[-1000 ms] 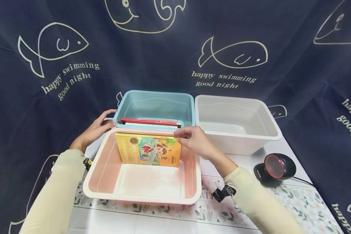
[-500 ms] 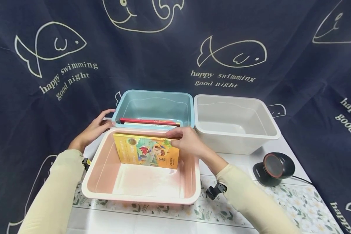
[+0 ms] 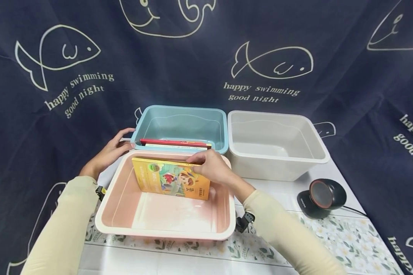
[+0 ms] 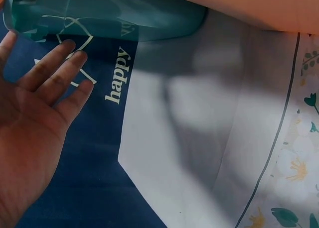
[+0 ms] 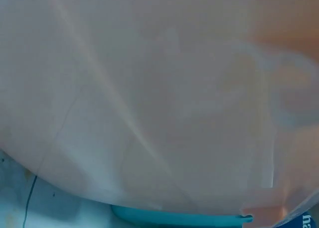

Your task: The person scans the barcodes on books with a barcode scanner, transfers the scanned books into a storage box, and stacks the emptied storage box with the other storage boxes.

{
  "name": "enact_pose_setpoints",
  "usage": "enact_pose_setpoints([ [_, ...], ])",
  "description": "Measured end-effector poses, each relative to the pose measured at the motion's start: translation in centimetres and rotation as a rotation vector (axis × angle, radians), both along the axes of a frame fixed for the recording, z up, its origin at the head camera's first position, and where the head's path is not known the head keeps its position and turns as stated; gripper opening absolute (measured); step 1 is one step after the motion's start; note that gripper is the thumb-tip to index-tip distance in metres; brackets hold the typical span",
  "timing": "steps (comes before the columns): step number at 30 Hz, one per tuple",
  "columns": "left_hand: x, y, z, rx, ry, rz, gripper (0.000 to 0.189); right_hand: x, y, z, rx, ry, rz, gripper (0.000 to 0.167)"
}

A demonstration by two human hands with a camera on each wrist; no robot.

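A yellow picture book with a cartoon cover stands on its long edge inside the pink bin, against the back side. My right hand pinches its top edge right of the middle, thumb on the cover and fingers behind. At the back, the blue bin holds a red-edged book and a white-edged one at its near side. My left hand rests its fingertips at the blue bin's left end. Its fingers look extended in the left wrist view. The pink bin's wall fills the right wrist view.
An empty-looking light grey bin stands right of the blue one. A black round device with a cable sits on the floral-covered table at the right. A dark blue curtain hangs behind.
My right hand has slid left along the book's top edge, from its right corner, and now reaches further over it. The book's right end has come slightly forward. My left hand stays at the blue bin.
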State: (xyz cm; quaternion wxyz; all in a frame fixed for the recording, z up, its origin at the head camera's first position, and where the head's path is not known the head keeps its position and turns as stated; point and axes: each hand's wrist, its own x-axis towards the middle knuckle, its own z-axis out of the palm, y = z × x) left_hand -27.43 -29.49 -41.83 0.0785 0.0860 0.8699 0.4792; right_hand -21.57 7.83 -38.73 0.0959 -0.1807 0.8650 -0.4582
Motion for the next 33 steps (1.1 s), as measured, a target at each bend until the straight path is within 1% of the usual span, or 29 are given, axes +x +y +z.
enact_pose_setpoints([
  [6,-0.1,-0.2,-0.1,0.005,0.023,-0.005,0.065,-0.4,-0.3,-0.2,0.071,-0.004,0.019,0.023],
  [10,-0.2,0.0,-0.2,0.017,0.017,-0.008,0.066,-0.5,-0.2,-0.1,0.077,0.011,0.029,0.020],
  [13,-0.2,0.3,-0.1,0.008,0.015,-0.008,0.065,-0.4,0.0,0.0,0.045,0.014,0.034,0.020],
  [16,0.0,0.4,0.0,-0.013,0.012,0.005,0.065,-0.2,0.2,0.3,0.003,0.014,0.044,0.022],
  [18,0.1,0.3,0.1,-0.016,0.005,0.009,0.065,0.0,0.3,0.6,-0.027,0.039,0.051,0.023],
  [21,0.1,0.0,0.0,-0.020,0.001,-0.001,0.066,0.2,0.6,1.5,-0.068,0.086,0.041,0.023],
  [24,0.0,-0.2,-0.1,-0.009,0.018,-0.013,0.064,0.4,1.1,2.7,-0.113,0.118,0.010,0.024],
  [29,-0.1,-0.3,-0.2,0.013,0.052,-0.025,0.063,1.1,2.2,5.2,-0.174,0.098,-0.050,0.024],
  [33,-0.2,-0.2,-0.2,-0.007,0.043,-0.007,0.064,1.8,3.5,7.3,-0.226,0.064,-0.091,0.024],
])
